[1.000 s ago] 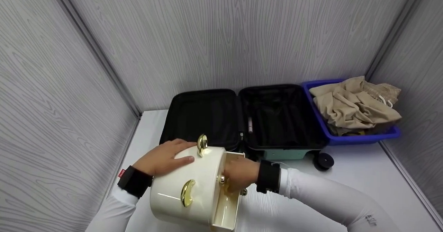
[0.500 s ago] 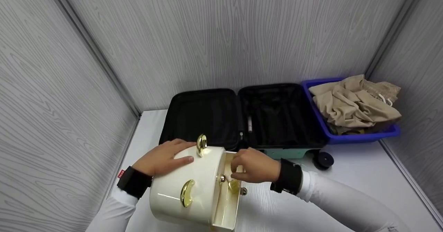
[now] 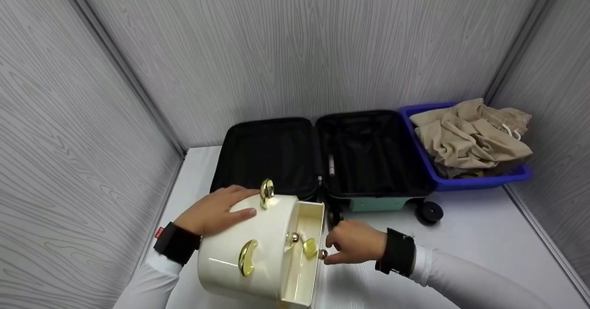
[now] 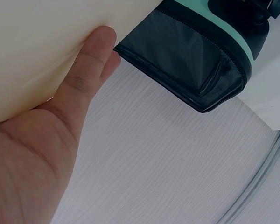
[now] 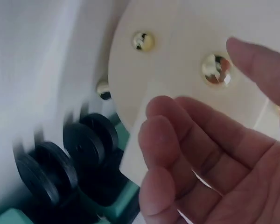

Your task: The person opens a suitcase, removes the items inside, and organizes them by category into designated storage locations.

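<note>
A cream rounded storage box (image 3: 258,249) with gold handles lies in the front middle of the head view. Its drawer (image 3: 299,279) is pulled out on the right side. Inside the drawer sits a small translucent yellow item (image 3: 310,248), its kind unclear. My left hand (image 3: 216,210) rests on the box's upper side, fingers straight; the left wrist view shows the fingers (image 4: 91,60) flat against it. My right hand (image 3: 356,243) is beside the drawer's gold knob (image 5: 217,70), thumb and loosely bent fingers on either side of it; nothing is gripped.
An open black-lined suitcase (image 3: 272,154) lies behind the box, with a slim pale tube (image 3: 331,165) in its right half. A blue bin (image 3: 479,184) holding beige cloth (image 3: 470,136) stands at the right. A suitcase wheel (image 3: 429,213) juts toward the front.
My right hand has come out of the drawer and moved right and down to its front knob. The yellow item in the drawer is now uncovered. My left hand stays on the box.
</note>
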Motion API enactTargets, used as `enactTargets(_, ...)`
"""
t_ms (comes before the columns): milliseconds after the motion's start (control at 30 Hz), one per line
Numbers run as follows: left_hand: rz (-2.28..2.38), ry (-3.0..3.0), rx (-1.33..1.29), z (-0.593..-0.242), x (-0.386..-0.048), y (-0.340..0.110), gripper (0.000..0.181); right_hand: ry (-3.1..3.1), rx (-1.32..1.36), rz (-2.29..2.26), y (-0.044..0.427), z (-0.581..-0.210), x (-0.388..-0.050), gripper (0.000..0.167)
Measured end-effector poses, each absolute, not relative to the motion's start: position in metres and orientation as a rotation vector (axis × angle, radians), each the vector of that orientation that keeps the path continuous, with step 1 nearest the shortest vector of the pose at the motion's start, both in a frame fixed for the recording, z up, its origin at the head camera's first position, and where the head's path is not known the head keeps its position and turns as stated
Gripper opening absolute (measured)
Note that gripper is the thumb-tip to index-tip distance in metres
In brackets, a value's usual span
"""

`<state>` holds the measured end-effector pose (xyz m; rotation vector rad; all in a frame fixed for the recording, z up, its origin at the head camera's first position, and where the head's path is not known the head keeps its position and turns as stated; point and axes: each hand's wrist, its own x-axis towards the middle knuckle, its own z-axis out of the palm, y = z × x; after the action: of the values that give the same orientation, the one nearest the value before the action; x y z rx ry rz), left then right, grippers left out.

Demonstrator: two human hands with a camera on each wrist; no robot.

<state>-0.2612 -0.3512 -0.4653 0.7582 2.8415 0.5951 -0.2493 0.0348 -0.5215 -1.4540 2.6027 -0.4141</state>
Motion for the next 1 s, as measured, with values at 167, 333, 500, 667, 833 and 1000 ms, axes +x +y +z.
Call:
enactTargets(167,0.604,2.836,0.755,-0.465,-0.261,-0.351,0.06,2.521,-1.518,-0.556,0.031,-0.531,-0.247,0.021)
enactTargets(333,0.599,2.839,0.736,-0.465,-0.26,-0.351,0.06,2.498,-1.484,-0.622,0.022,-0.536,-0.246,0.02)
enactTargets(500,0.594,2.837,0.736,-0.464,-0.261,-0.351,0.061,2.481,-1.472,-0.685,0.01,-0.539,-0.246,0.024)
enactTargets(667,0.606,2.836,0.741,-0.464,-0.261,-0.352,0.059,2.465,-1.494,-0.748,-0.004,-0.541,-0.246,0.025)
enactTargets(833,0.603,2.834,0.746,-0.464,-0.261,-0.351,0.059,2.484,-1.492,-0.751,-0.016,-0.544,-0.247,0.025)
enactTargets(1000,0.594,2.83,0.738,-0.463,-0.261,-0.351,0.061,2.478,-1.512,-0.763,-0.022,-0.548,-0.248,0.022)
